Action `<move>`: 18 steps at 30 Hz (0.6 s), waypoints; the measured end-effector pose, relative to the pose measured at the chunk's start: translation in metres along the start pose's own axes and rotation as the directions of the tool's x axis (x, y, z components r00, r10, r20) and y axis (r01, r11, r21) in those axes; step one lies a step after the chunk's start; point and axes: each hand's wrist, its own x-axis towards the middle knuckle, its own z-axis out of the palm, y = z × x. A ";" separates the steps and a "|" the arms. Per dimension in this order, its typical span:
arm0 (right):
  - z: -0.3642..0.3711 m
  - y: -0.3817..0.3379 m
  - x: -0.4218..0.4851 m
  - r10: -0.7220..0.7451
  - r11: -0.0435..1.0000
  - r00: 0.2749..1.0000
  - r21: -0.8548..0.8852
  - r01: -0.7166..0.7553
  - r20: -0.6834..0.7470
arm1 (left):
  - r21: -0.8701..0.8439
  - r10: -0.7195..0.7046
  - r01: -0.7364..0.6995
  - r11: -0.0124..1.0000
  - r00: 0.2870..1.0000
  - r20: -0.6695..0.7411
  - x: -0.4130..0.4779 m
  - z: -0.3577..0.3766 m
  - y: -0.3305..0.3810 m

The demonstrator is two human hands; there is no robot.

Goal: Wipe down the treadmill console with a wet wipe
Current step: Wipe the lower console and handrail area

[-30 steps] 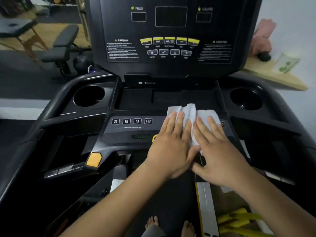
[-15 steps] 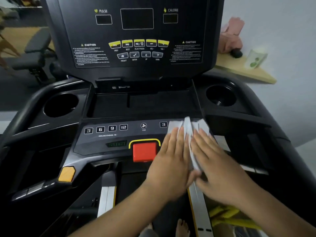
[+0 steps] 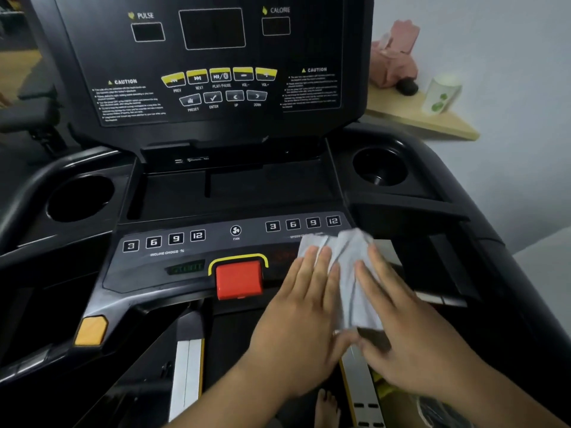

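The black treadmill console (image 3: 216,193) fills the view, with an upright display panel and a lower control strip of numbered buttons. A crumpled white wet wipe (image 3: 349,267) lies on the right end of that strip, below the right-hand 3-6-9-12 buttons. My left hand (image 3: 306,310) presses flat on the wipe's left part, fingers straight. My right hand (image 3: 404,322) presses flat on its right part, fingers spread. The wipe's near edge hangs over the strip between my hands. A red stop button (image 3: 239,279) sits just left of my left hand.
Cup holders sit at the left (image 3: 80,199) and right (image 3: 380,166) of the console. An orange button (image 3: 91,330) marks the left handle. A wooden shelf (image 3: 426,118) beside the wall carries a pink object and a white cup. My bare foot (image 3: 326,406) stands on the belt below.
Both hands slid the wipe from the strip's centre to the right and toward me, uncovering the red stop button, the fan button and the right-hand number buttons. The view turned right.
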 end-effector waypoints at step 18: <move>-0.014 0.003 0.028 0.053 0.960 0.996 0.270 -0.072 0.076 | 0.075 0.001 -0.004 0.997 0.999 0.042 0.027 -0.006 -0.005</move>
